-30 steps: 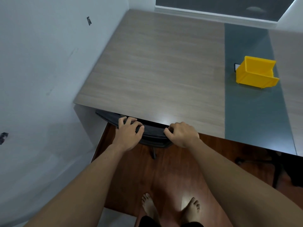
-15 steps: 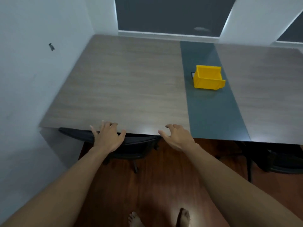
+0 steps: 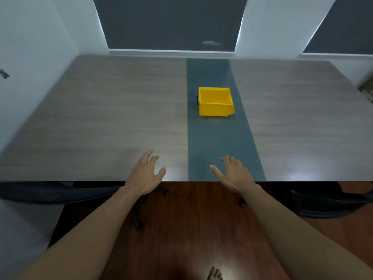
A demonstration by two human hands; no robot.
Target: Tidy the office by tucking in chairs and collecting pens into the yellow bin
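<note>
The yellow bin (image 3: pixel 215 102) stands on the grey centre strip of the wooden table (image 3: pixel 105 118), far from my hands. A black chair (image 3: pixel 58 191) is tucked under the table's near edge at the left; only its backrest top and castors show. A second black chair (image 3: pixel 327 201) sits under the edge at the right. My left hand (image 3: pixel 146 173) hovers open over the table's front edge, holding nothing. My right hand (image 3: pixel 235 173) is also open, fingers spread, above the grey strip's near end. No pens are visible.
A white wall (image 3: pixel 30 47) borders the table's left side. Dark windows (image 3: pixel 169 23) line the far wall. Reddish wooden floor (image 3: pixel 191 229) lies between me and the table, with my bare foot (image 3: pixel 215 274) at the bottom.
Both hands have let go of the left chair's backrest and lifted over the table edge, fingers spread. The view has swung right, centring the yellow bin.
</note>
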